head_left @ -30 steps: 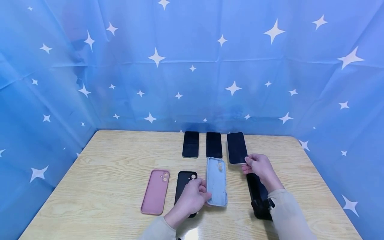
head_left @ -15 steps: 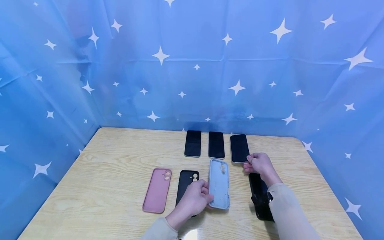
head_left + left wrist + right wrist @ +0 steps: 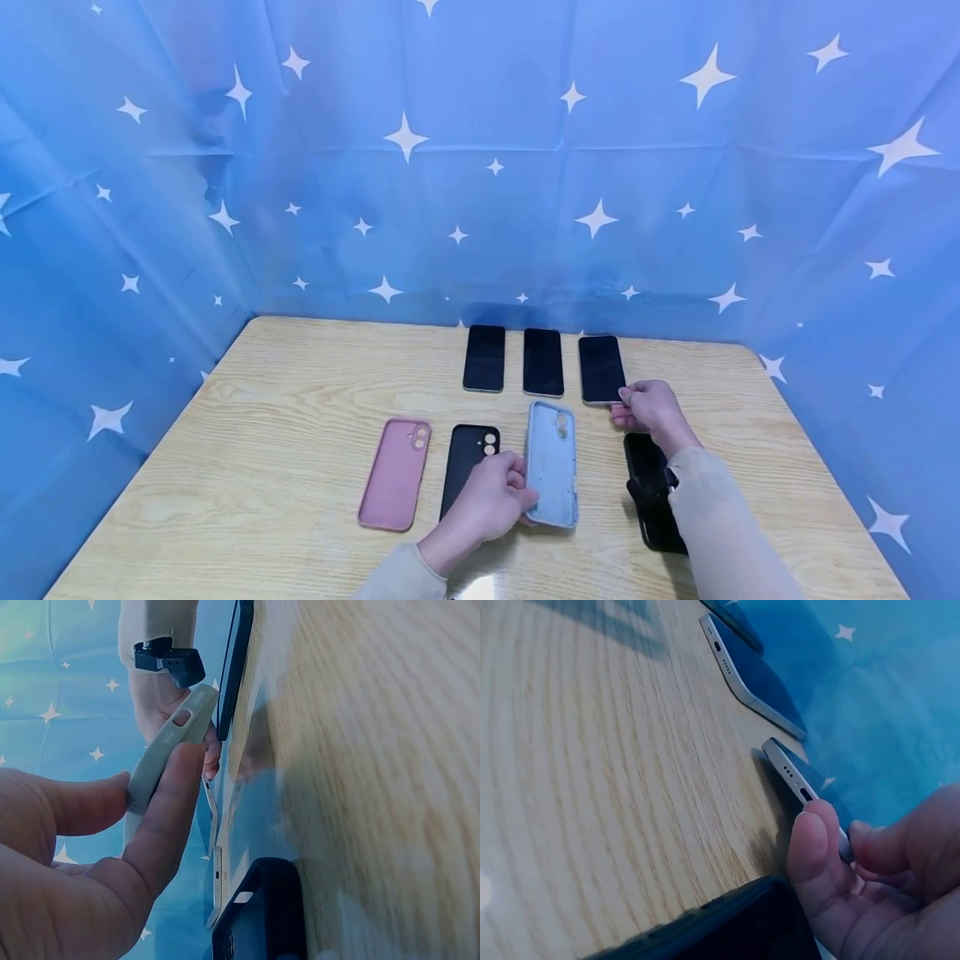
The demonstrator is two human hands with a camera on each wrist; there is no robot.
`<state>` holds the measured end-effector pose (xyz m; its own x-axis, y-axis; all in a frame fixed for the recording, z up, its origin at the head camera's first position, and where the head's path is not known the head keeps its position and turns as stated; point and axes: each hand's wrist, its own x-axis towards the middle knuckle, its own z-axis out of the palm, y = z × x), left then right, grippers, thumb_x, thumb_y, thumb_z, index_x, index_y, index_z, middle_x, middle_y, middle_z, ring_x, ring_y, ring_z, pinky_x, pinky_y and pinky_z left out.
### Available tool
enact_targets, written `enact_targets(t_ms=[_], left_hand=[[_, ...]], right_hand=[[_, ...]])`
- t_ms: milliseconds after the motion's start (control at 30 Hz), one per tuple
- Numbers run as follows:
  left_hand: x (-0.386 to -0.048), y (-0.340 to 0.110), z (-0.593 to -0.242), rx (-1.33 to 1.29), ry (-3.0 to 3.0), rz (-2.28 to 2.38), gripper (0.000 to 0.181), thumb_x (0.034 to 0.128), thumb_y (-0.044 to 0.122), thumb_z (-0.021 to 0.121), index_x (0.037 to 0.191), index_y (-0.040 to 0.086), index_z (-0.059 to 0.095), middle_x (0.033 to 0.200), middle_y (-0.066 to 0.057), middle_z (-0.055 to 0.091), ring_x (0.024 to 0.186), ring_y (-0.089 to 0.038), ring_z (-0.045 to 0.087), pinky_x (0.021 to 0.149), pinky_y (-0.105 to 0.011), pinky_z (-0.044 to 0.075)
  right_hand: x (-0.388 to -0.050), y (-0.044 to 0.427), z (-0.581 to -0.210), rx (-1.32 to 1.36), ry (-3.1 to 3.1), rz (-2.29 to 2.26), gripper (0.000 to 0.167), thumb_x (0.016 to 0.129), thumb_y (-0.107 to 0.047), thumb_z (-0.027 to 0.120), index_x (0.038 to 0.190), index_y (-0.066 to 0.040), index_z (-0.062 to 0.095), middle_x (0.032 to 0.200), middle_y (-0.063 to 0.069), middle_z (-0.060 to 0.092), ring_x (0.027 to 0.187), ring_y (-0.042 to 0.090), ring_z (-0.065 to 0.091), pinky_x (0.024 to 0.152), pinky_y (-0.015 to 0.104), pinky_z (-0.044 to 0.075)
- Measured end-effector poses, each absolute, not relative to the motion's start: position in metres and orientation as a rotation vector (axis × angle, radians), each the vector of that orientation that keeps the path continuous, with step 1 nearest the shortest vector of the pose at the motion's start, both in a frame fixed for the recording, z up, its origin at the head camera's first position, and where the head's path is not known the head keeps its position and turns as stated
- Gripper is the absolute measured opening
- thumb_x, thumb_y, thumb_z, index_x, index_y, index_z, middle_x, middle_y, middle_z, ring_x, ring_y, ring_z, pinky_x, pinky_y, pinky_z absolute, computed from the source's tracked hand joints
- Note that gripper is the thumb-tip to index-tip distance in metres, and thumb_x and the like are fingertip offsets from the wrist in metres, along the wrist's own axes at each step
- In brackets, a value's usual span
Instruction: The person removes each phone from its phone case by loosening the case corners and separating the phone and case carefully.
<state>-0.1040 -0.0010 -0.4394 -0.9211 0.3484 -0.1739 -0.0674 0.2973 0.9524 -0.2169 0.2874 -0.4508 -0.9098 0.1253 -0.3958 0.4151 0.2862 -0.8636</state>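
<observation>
My left hand point(image 3: 491, 497) pinches a light blue phone case point(image 3: 551, 462) by its lower left edge, the inside facing up. In the left wrist view the case point(image 3: 171, 742) is tilted between thumb and fingers, off the wood. With thumb and fingers, my right hand point(image 3: 651, 410) pinches the near right corner of a dark-screened phone point(image 3: 601, 369) at the back of the table. The right wrist view has that phone's port edge point(image 3: 791, 774) slightly above the table, a shadow under it. A black phone case point(image 3: 467, 467) lies partly hidden behind my left hand.
Two more phones point(image 3: 484, 358) point(image 3: 543, 362) lie in a row at the back. A pink phone case point(image 3: 395, 475) is on the left of the wooden table point(image 3: 262, 450). Under my right forearm lies a black-cased phone point(image 3: 647, 467). A blue star-patterned curtain point(image 3: 330, 192) hangs behind.
The phone in my right hand has come down closer to the table. The light blue case has shifted slightly nearer in my left hand. The head view has turned a little.
</observation>
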Motion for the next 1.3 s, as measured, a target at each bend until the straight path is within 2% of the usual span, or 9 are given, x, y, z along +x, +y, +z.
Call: enact_targets(t_ms=[267,467,700,1300], left_hand=[[-0.103,0.000,-0.439,0.249,2.212,1.662,0.014,0.0895,-0.006,0.071,0.096,-0.001,0.060,0.077,0.001,0.052,0.068,-0.012,0.055,0.054,-0.020,0.044],[-0.103,0.000,-0.439,0.233,2.190,1.657,0.014,0.0908,-0.005,0.071,0.097,0.000,0.060,0.077,0.002,0.049,0.067,-0.012,0.053,0.053,-0.020,0.042],[-0.103,0.000,-0.440,0.229,2.219,1.636,0.015,0.0903,-0.003,0.072,0.097,0.000,0.060,0.078,0.002,0.049,0.068,-0.012,0.053,0.053,-0.020,0.040],[-0.100,0.003,-0.444,0.253,2.204,1.591,0.012,0.0920,-0.003,0.070,0.096,0.001,0.060,0.076,0.003,0.050,0.066,-0.009,0.054,0.054,-0.020,0.044]], right_hand=[[-0.222,0.290,-0.455,0.541,2.342,-1.669,0.037,0.110,-0.010,0.047,0.129,0.021,0.049,0.076,0.006,0.070,0.061,0.011,0.069,0.063,0.028,0.065],[-0.226,0.289,-0.456,0.613,2.365,-1.590,0.030,0.110,-0.012,0.049,0.118,0.016,0.052,0.070,0.007,0.067,0.056,0.013,0.067,0.059,0.029,0.064],[-0.231,0.288,-0.457,0.627,2.448,-1.429,0.029,0.108,-0.013,0.052,0.117,0.014,0.053,0.064,0.009,0.066,0.051,0.014,0.065,0.053,0.029,0.062],[-0.226,0.290,-0.451,0.557,2.528,-1.377,0.025,0.108,-0.014,0.052,0.112,0.011,0.054,0.070,0.008,0.070,0.056,0.012,0.069,0.060,0.028,0.064]])
